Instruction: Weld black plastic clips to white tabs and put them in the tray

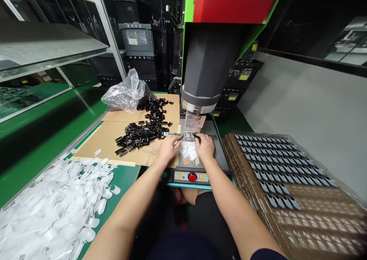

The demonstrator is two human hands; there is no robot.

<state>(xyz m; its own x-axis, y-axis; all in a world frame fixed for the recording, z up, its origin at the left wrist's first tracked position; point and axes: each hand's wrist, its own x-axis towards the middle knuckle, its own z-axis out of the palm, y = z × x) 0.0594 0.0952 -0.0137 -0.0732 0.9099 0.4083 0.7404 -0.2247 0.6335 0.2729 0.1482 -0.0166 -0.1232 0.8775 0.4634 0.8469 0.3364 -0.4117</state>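
Observation:
My left hand (169,148) is at the left side of the press fixture, its fingers bent together beside a metal bar (172,134). What its fingertips hold, if anything, is too small to tell. On the other side, my right hand (205,147) pinches a small black part (197,138) close to the fixture. Directly above sits the metal press head (195,121) of the machine, low between the hands. Several thin white plastic pieces (188,151) lie on the machine base between my wrists.
Loose black clip-like parts (143,132) cover cardboard (97,141) at left, near a clear plastic bag (126,91). White film pieces (54,206) are heaped front left. A red button (192,176) is on the machine's front. Stacked trays (309,199) at right hold rows of grey-black parts.

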